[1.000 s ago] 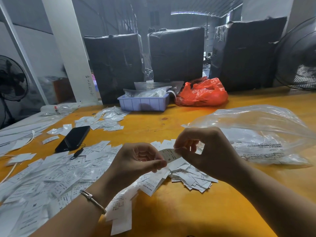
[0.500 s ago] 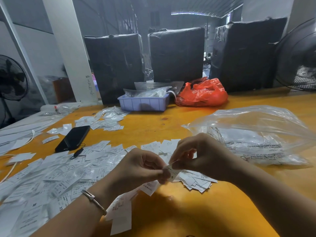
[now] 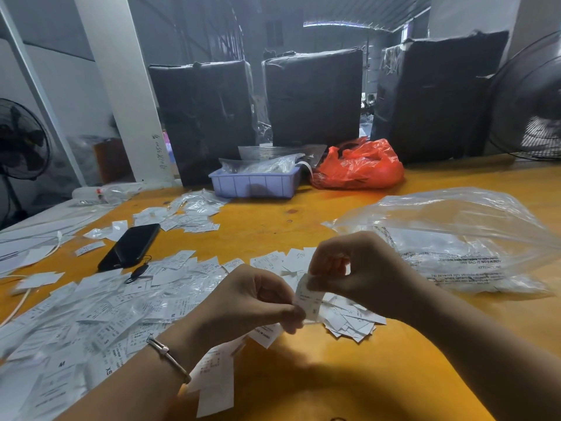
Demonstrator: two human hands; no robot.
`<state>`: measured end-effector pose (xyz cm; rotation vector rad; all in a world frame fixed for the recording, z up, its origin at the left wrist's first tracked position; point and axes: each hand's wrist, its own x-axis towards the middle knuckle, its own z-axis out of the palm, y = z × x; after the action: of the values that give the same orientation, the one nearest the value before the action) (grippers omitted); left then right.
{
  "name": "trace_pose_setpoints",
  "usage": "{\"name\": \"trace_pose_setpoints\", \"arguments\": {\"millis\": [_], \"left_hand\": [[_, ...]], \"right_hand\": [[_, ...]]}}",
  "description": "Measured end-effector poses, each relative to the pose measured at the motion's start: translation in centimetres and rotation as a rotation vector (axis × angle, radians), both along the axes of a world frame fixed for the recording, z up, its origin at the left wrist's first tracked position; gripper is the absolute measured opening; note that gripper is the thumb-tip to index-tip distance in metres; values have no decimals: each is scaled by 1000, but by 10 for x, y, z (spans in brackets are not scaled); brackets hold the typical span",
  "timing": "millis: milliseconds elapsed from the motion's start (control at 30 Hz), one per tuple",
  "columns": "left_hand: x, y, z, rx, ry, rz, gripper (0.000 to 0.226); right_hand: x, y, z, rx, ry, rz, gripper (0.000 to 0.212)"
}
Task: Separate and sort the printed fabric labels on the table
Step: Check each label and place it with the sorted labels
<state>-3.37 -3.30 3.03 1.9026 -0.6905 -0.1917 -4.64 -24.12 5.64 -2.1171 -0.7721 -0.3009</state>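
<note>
Two hands, one label between them.
The left hand (image 3: 243,302) and right hand (image 3: 358,268) pinch one label (image 3: 308,302) (printed); phone (image 3: 130,246) beyond, three black bundles (image 3: 312,98) farther.

- Two hands are seen, the left hand (image 3: 252,302) and the right hand (image 3: 361,268).
- One label (image 3: 308,299) is held between them.
- Three black-wrapped bundles (image 3: 312,98) are counted.
- Two fans (image 3: 21,141) are seen.
- One phone (image 3: 130,246), one blue tray (image 3: 255,185), one orange bag (image 3: 361,167), one clear bag (image 3: 455,238).
- The loose labels (image 3: 100,314) cannot be counted.
</note>
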Motion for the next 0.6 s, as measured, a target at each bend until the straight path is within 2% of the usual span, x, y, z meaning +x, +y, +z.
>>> {"name": "trace_pose_setpoints", "arguments": {"millis": [100, 367, 533, 600], "left_hand": [[0, 1, 1, -4, 14, 8, 16], [1, 2, -1, 24, 19, 35, 17], [3, 2, -1, 17, -20, 108, 24], [4, 1, -1, -40, 3, 111, 24]], "right_hand": [[1, -2, 1, 35, 10, -11, 11], [4, 7, -13, 113, 235, 101, 11], [5, 4, -11, 252, 176, 7, 12], [5, 4, -11, 224, 118, -11, 11]]}}
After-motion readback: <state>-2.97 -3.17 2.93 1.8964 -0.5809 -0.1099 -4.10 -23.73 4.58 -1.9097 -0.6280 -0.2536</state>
